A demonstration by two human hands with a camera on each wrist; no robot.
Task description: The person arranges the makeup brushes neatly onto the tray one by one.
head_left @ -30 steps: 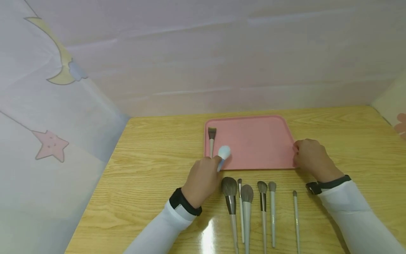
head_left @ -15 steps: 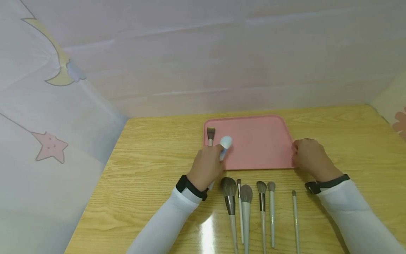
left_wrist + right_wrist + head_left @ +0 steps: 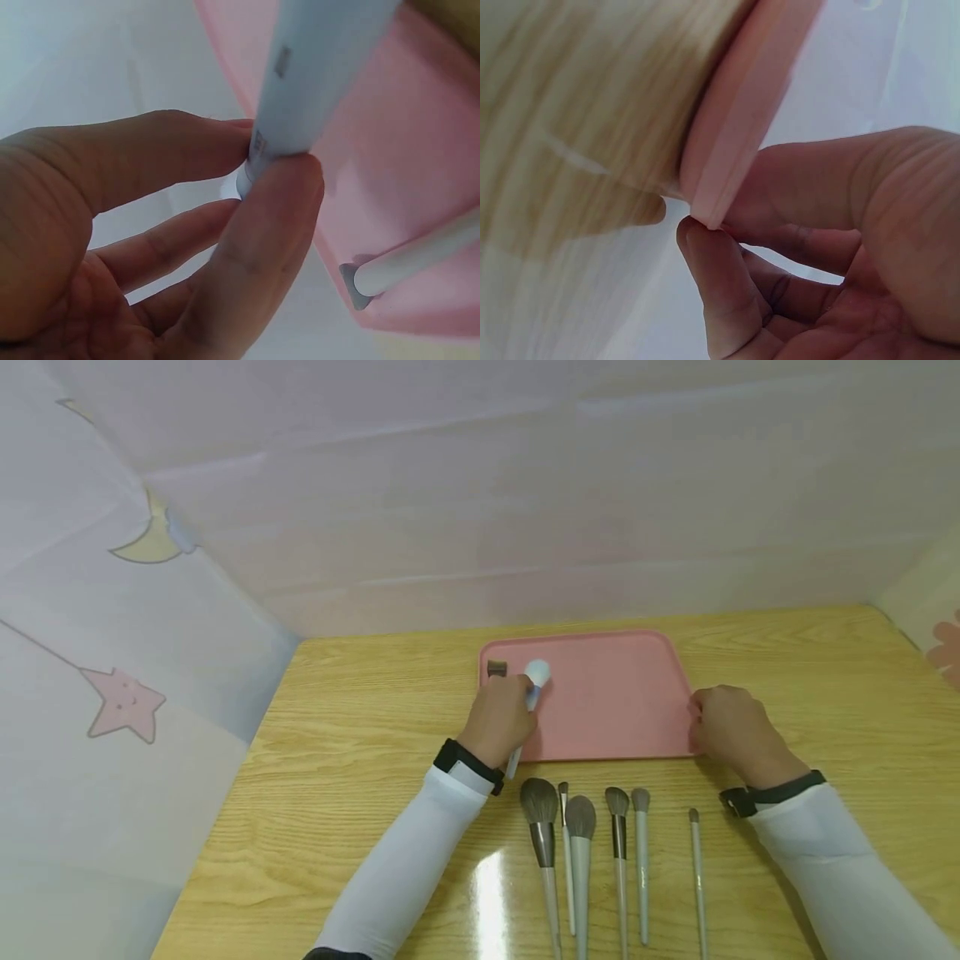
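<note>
- Over the pink tray's (image 3: 607, 693) left part, the left hand (image 3: 501, 720) pinched a pale blue brush (image 3: 531, 687) between thumb and fingers (image 3: 187, 154), beside a flat brush (image 3: 497, 668).
- At the tray's right edge, the right hand (image 3: 726, 725) gripped the rim with curled fingers (image 3: 720, 292).
- Five brushes (image 3: 585, 852) lay on the wooden table (image 3: 360, 735).
</note>
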